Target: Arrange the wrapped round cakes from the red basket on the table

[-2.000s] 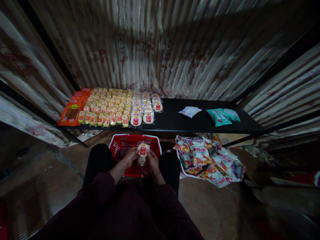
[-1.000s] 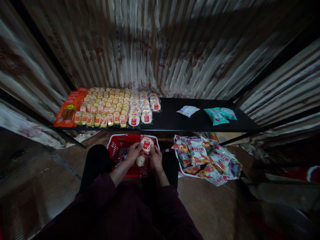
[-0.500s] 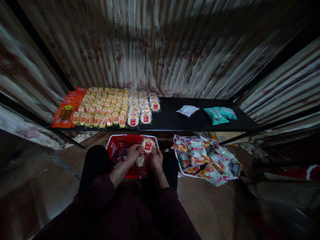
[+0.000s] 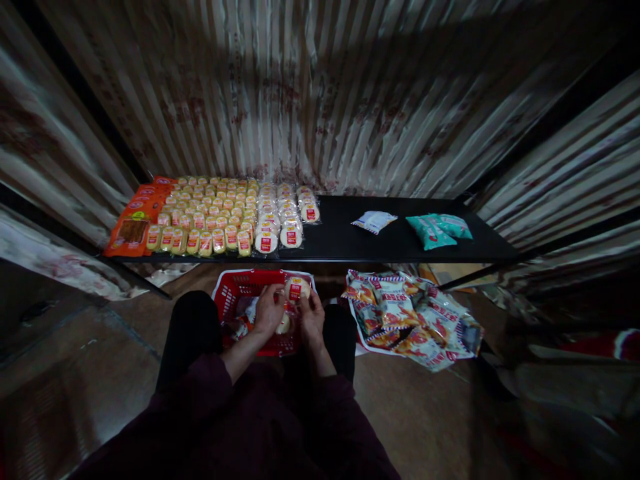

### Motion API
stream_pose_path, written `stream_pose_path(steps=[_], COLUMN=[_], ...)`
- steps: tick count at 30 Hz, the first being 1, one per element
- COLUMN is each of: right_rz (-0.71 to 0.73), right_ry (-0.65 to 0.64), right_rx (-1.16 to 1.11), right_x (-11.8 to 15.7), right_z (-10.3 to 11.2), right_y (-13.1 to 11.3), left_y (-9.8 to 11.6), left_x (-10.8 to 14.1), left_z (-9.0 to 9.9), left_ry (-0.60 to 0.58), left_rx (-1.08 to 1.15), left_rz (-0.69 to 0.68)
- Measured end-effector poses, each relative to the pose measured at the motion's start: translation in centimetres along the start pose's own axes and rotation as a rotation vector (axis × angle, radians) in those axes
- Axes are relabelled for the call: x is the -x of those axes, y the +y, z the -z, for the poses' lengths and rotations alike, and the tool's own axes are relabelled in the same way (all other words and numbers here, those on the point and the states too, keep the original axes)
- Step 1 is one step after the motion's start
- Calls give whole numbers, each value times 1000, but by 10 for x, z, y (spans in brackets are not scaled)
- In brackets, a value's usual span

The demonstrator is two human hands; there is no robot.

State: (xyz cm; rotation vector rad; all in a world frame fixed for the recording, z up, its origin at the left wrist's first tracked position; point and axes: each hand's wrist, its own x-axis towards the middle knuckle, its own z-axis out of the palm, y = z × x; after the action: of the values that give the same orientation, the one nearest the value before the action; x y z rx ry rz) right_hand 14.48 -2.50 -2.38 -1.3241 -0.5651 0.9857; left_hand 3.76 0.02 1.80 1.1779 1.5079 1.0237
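Observation:
Between my hands is a round white cake in a clear wrapper with a red and yellow label [image 4: 296, 289], held up over the red basket [image 4: 226, 293]. My left hand [image 4: 269, 312] is closed with its fingertips at the package's left edge. Along the right and lower edge, my right hand [image 4: 313, 319] grips the same package. Below them, another pale round cake [image 4: 283, 325] shows partly inside the basket, with other packages half hidden by my left hand.
On the black shelf [image 4: 335, 243] ahead lie rows of small yellow cakes [image 4: 205, 220], more wrapped round cakes [image 4: 291, 235], an orange packet [image 4: 133, 227], a white packet [image 4: 374, 221] and teal packets [image 4: 433, 231]. A second basket of snack bags [image 4: 395, 303] stands at right.
My left hand has shifted slightly right, closer to the wrapped cake, and covers more of the basket's contents. The package stays between both hands, slightly tilted.

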Motion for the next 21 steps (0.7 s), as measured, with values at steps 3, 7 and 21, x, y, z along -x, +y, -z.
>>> stream_pose_path(steps=[3,7,21], right_rz=[89,281,608], right_ry=[18,-39,-90], right_rx=[92,361,823], right_x=[3,9,18], right_z=[-1,-3,-7], right_y=[0,-1,-1], left_y=[1,4,10], left_x=[7,13,1], left_z=[-10,-20,-1], left_ry=[-60,-127,-15], left_rx=[56,265,589], left_rz=[20,184,446])
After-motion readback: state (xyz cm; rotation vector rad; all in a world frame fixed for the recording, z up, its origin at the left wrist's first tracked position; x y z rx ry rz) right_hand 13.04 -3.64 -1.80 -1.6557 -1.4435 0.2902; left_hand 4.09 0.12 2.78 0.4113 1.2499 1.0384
